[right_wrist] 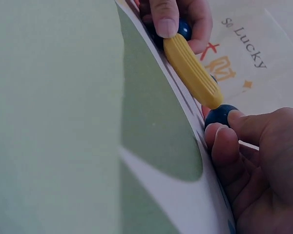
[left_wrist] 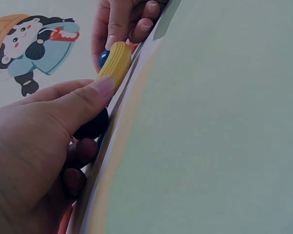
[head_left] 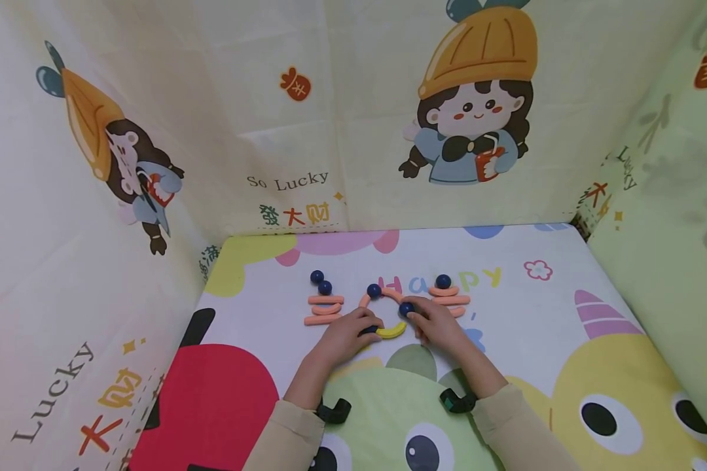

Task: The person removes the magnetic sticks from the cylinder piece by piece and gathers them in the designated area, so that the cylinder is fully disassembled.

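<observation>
One blue ball [head_left: 406, 309] is pinched by the thumb and fingers of the right hand [head_left: 438, 320]. The left hand [head_left: 350, 332] has its thumb and fingers closed round a dark ball [head_left: 368, 330], and its thumb tip touches the end of the yellow piece [head_left: 392, 331]. This piece is bent and has lines along it. It lies on the mat [head_left: 265, 314] between the two hands, with its other end just beside the blue ball; I cannot tell if they touch.

Behind it are a pink bend [head_left: 392, 294], a short pink bit [head_left: 363, 301] and a top ball [head_left: 374, 290] between them. To the left, two straight pink sticks [head_left: 322, 320] lie with a pink curve [head_left: 326, 309] between them, and two small balls [head_left: 317, 277] sit beyond. To the right are more pink sticks [head_left: 451, 300], with a far ball [head_left: 443, 281] past them. Tan sleeves [head_left: 289, 435] cover the arms.
</observation>
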Demonstrator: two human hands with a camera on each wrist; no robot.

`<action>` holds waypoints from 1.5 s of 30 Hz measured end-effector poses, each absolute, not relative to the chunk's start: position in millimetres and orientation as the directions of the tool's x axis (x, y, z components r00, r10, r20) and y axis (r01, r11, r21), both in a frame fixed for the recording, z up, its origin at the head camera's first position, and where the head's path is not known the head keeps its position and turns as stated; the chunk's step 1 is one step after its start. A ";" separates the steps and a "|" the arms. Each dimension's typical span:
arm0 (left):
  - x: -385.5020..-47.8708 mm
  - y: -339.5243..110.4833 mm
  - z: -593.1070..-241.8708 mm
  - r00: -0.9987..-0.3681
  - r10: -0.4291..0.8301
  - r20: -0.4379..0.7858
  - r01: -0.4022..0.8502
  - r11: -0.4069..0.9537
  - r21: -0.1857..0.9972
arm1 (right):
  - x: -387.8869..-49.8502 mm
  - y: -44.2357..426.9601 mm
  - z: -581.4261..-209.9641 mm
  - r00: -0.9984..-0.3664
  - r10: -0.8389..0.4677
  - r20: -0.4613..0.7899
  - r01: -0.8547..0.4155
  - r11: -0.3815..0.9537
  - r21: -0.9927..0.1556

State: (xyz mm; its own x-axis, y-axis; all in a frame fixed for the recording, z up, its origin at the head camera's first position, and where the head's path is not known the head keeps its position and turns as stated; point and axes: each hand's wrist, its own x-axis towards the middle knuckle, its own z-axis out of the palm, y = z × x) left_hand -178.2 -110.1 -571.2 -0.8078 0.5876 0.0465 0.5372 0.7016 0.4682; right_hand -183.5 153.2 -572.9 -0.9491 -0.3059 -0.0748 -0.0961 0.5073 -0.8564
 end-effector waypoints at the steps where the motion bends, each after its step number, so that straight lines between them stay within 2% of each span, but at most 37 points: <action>1: -178.2 -110.3 -571.2 -0.806 0.590 0.049 0.540 0.699 0.468 | -183.9 153.5 -573.5 -0.949 -0.309 -0.072 -0.099 0.505 -0.858; 9: -178.7 -110.9 -572.3 -0.798 0.599 0.073 0.556 0.684 0.472 | -184.9 155.5 -573.9 -0.947 -0.317 -0.059 -0.116 0.506 -0.855; 12: -179.5 -110.3 -572.5 -0.793 0.604 0.081 0.562 0.675 0.479 | -183.3 155.7 -570.7 -0.955 -0.296 -0.018 -0.147 0.526 -0.837; 16: -180.0 -109.0 -572.9 -0.788 0.610 0.080 0.566 0.668 0.483 | -179.0 154.3 -565.1 -0.951 -0.279 0.134 -0.277 0.575 -0.770; 21: -180.6 -109.6 -575.1 -0.785 0.613 0.094 0.576 0.665 0.474 | -171.0 147.9 -559.6 -0.871 -0.399 0.286 -0.478 0.562 -0.675; 24: -181.1 -110.4 -576.6 -0.783 0.613 0.108 0.584 0.664 0.467 | -167.4 145.0 -560.3 -0.832 -0.481 0.277 -0.530 0.540 -0.653; 28: -181.2 -110.4 -576.9 -0.786 0.610 0.105 0.580 0.667 0.467 | -165.6 143.5 -563.7 -0.818 -0.531 0.221 -0.533 0.555 -0.638; 33: -179.8 -110.0 -574.8 -0.785 0.610 0.105 0.579 0.663 0.476 | -163.7 141.3 -565.3 -0.817 -0.554 0.159 -0.519 0.586 -0.622; 45: -179.4 -111.4 -576.5 -0.790 0.605 0.099 0.575 0.674 0.464 | -165.5 138.9 -569.3 -0.814 -0.565 0.135 -0.524 0.613 -0.591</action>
State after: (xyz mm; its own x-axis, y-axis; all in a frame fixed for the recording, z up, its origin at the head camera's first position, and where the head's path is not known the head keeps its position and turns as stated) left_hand -179.4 -111.4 -576.5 -0.7900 0.6051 0.0991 0.5747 0.6743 0.4637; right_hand -165.5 138.9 -569.3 -0.8137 -0.5654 0.1348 -0.5239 0.6129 -0.5915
